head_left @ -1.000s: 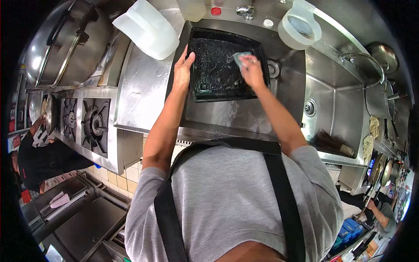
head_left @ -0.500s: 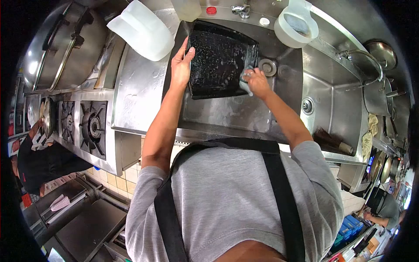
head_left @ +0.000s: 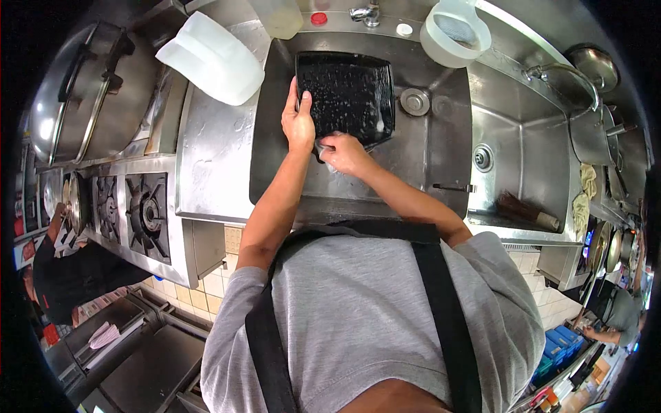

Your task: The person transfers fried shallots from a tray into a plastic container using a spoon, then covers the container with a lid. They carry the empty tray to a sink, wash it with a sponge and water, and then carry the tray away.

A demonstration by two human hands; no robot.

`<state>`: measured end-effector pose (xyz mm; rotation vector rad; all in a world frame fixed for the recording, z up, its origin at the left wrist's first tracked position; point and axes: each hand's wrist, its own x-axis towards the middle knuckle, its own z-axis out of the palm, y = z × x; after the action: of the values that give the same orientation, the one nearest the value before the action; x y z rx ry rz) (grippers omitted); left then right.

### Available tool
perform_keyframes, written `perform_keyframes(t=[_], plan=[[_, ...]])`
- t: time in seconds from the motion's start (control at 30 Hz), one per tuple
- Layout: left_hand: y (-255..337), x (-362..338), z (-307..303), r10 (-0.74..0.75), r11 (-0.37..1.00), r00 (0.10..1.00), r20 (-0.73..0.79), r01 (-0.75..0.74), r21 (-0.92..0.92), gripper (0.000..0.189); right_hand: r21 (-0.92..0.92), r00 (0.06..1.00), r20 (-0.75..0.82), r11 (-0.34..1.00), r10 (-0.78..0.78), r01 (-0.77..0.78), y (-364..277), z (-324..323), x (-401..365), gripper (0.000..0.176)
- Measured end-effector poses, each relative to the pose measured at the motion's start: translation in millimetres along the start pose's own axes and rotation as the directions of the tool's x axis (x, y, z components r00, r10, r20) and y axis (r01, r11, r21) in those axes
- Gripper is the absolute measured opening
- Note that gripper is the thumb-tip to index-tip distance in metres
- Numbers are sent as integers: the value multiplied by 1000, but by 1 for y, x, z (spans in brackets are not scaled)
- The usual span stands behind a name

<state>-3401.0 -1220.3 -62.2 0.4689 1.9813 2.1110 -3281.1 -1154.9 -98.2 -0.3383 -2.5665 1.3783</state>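
A black rectangular tray (head_left: 348,96), wet and dotted with suds, is tilted inside the dark left sink basin (head_left: 385,184). My left hand (head_left: 299,120) grips its left edge, thumb on the inner side and fingers behind. At the tray's lower left corner, my right hand (head_left: 344,153) is closed on a pale wet cloth (head_left: 328,158), which is partly hidden under the fingers. The round drain (head_left: 414,102) shows just right of the tray.
White cut jug (head_left: 217,62) on the left drainboard; white container (head_left: 454,34) and faucet (head_left: 368,14) behind the basin. Brush (head_left: 527,210) in the right sink. Stove burners (head_left: 148,210) at left. One person (head_left: 76,272) far left, another (head_left: 620,313) far right.
My right hand has moved left with the cloth, from the tray's right side to its lower left corner. The tray sits lower in the view and is tilted more steeply.
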Motion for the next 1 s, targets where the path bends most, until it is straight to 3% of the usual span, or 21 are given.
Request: perform_keyframes(t=[0.07,0.1,0.13,0.2,0.23,0.27,0.3,0.33,0.4,0.47,0.5,0.57,0.6,0.67,0.73,0.77,0.83,0.93,1.0], plan=[[-3,0,-1,-82,996,996,20,82,-39,47,215,972,196,962,128,-170,-8,-20,2,26],[-8,1,-2,-110,987,994,23,111,-115,51,374,962,206,894,181,-249,10,-22,3,24],[-12,3,-4,-137,977,990,14,137,-164,53,408,936,246,849,251,-335,-5,-54,4,25],[-18,7,-12,-200,945,980,-3,192,-263,56,139,986,-58,979,157,-148,-26,-125,7,31],[-20,9,-18,-254,933,967,-11,242,-268,58,4,971,-239,1000,11,-11,-23,-160,12,34],[2,3,-19,-301,920,954,1,291,-263,58,-59,916,-396,997,-62,42,-35,-197,15,34],[3,2,-22,-316,915,949,5,306,-263,59,-225,852,-508,974,-128,13,-35,-231,24,33],[4,3,-26,-330,910,944,8,320,-263,59,-474,743,-588,880,-319,2,-18,-266,39,33],[10,-2,-29,-352,909,936,-2,341,-239,60,-610,708,-593,787,-383,-86,-6,-321,63,33],[12,-6,-30,-328,928,944,-34,315,-200,61,-792,761,-491,581,-424,-187,31,-348,89,31],[7,-6,-34,-338,919,941,-19,325,-223,61,-859,784,-442,458,-435,-230,47,-350,103,30],[-7,-5,-40,-358,905,934,-9,345,-248,61,-937,921,-255,311,-293,-161,65,-329,136,25],[-11,-4,-43,-371,901,928,-16,356,-249,61,-855,909,-309,500,-278,-138,1,-284,122,20],[7,-7,-43,-373,913,928,-2,367,-180,61,-885,906,-94,452,-412,114,2,-234,149,15],[10,-6,-46,-427,893,904,2,422,-154,62,-799,811,-30,501,-584,331,18,-195,183,22],[7,-4,-49,-432,894,902,-7,426,-140,63,-805,777,-27,474,-629,356,21,-183,199,23],[-1,-1,-54,-441,893,897,-25,436,-113,64,-818,702,-18,415,-712,399,26,-168,227,23],[13,-4,-51,-486,874,871,-69,481,-72,67,-860,888,15,447,-459,245,42,-160,252,24],[23,-4,-47,-506,862,860,-66,502,-70,67,-854,929,6,481,-371,197,44,-159,264,26]])
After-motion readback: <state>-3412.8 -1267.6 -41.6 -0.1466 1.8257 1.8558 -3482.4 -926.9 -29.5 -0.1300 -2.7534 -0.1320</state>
